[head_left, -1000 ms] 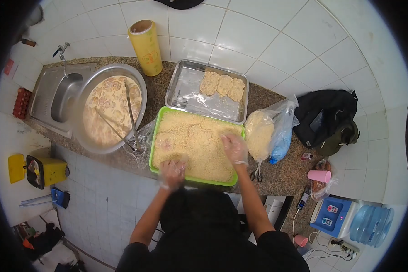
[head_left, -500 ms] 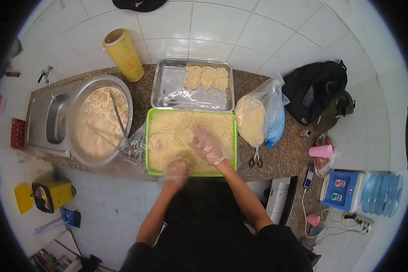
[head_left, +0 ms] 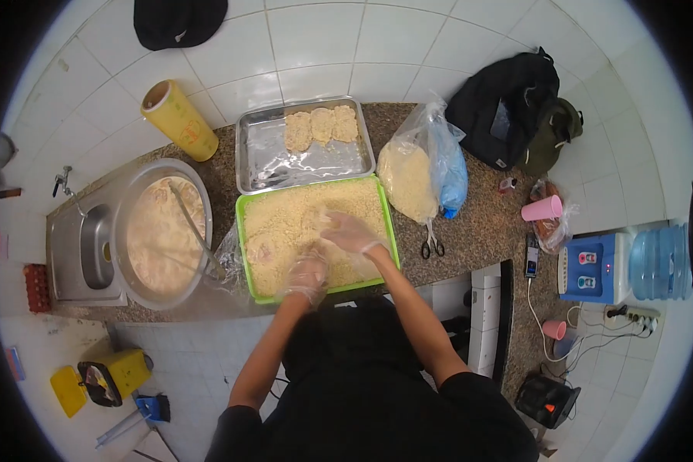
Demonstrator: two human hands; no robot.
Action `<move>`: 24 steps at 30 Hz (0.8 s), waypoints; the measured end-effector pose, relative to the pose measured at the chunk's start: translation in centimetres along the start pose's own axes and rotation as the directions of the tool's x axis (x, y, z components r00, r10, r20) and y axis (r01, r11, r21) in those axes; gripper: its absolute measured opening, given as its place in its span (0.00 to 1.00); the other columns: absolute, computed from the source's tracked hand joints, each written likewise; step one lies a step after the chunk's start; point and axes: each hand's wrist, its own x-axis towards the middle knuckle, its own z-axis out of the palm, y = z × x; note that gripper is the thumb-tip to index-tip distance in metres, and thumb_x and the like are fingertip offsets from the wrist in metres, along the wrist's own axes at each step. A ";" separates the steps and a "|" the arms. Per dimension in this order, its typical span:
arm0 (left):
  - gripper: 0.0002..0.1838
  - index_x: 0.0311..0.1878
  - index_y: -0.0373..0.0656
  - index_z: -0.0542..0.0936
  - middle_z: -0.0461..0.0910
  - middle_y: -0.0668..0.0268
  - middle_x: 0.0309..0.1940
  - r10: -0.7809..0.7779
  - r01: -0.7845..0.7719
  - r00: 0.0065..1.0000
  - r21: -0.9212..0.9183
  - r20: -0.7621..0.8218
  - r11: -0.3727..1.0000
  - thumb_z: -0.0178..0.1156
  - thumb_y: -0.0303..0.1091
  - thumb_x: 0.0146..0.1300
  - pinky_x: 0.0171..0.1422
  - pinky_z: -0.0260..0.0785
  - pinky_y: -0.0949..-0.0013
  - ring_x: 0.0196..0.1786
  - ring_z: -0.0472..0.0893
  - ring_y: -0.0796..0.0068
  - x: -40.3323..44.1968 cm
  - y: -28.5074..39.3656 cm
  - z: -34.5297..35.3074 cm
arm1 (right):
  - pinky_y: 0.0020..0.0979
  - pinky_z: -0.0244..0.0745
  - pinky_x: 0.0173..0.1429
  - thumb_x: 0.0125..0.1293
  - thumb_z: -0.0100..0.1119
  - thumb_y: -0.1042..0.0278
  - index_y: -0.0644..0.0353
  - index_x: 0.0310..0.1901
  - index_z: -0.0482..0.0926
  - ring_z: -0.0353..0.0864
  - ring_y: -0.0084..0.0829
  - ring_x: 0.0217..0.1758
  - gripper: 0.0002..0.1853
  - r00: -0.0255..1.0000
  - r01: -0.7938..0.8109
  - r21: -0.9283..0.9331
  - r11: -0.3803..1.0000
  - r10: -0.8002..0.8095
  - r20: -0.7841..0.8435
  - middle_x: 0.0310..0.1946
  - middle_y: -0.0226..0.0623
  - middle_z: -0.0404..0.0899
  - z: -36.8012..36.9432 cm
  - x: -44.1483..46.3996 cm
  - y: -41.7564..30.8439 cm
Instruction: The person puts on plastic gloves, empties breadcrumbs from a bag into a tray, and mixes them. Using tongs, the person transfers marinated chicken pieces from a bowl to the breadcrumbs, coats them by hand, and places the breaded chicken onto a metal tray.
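Both my hands wear clear plastic gloves and work in a green tray (head_left: 242, 223) filled with pale breadcrumbs (head_left: 285, 208). My left hand (head_left: 308, 276) lies low on the crumbs near the tray's front edge, with its fingers loosely extended. My right hand (head_left: 352, 232) reaches in from the right. Its fingers are stretched out toward the left, with their tips in the crumbs. A piece of raw meat (head_left: 262, 251), partly covered in crumbs, lies left of my hands. Whether anything lies under my fingers is hidden.
Behind stands a metal tray (head_left: 258, 158) with several breaded pieces (head_left: 322, 125). To the left, a large metal bowl (head_left: 119, 239) of batter holds tongs (head_left: 196, 231), beside a sink (head_left: 96, 246). Rightward are a bag of crumbs (head_left: 408, 181), scissors (head_left: 432, 245) and a water dispenser (head_left: 593, 266).
The camera view has turned and shifted. My left hand has moved up and further into the crumbs, closer to the right hand. The right hand's fingers look straighter.
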 end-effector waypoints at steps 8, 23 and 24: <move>0.15 0.46 0.35 0.85 0.85 0.45 0.47 0.074 -0.079 0.966 -0.011 -0.249 0.997 0.61 0.32 0.58 0.60 0.76 0.49 0.51 0.84 0.46 -0.3 -0.7 0.2 | 0.45 0.80 0.38 0.60 0.66 0.55 0.57 0.28 0.86 0.87 0.48 0.33 0.14 0.976 -0.056 -0.315 0.947 -0.014 -0.215 0.30 0.49 0.86 9.1 5.6 4.2; 0.14 0.47 0.37 0.84 0.85 0.45 0.45 0.046 -0.018 0.943 0.089 -0.328 0.996 0.58 0.32 0.61 0.55 0.77 0.49 0.50 0.85 0.44 1.5 -1.4 3.9 | 0.49 0.80 0.39 0.59 0.63 0.51 0.60 0.27 0.88 0.87 0.54 0.36 0.18 0.995 0.054 -0.417 0.908 -0.083 -0.051 0.30 0.56 0.85 5.2 8.7 6.2; 0.15 0.49 0.37 0.83 0.85 0.45 0.45 -0.066 0.067 0.990 0.000 -0.124 0.998 0.56 0.33 0.64 0.56 0.77 0.49 0.50 0.85 0.44 1.8 -0.9 2.0 | 0.49 0.80 0.39 0.59 0.63 0.50 0.60 0.27 0.88 0.87 0.53 0.36 0.19 0.996 0.012 -0.476 0.880 -0.055 -0.076 0.30 0.56 0.85 5.7 7.7 5.7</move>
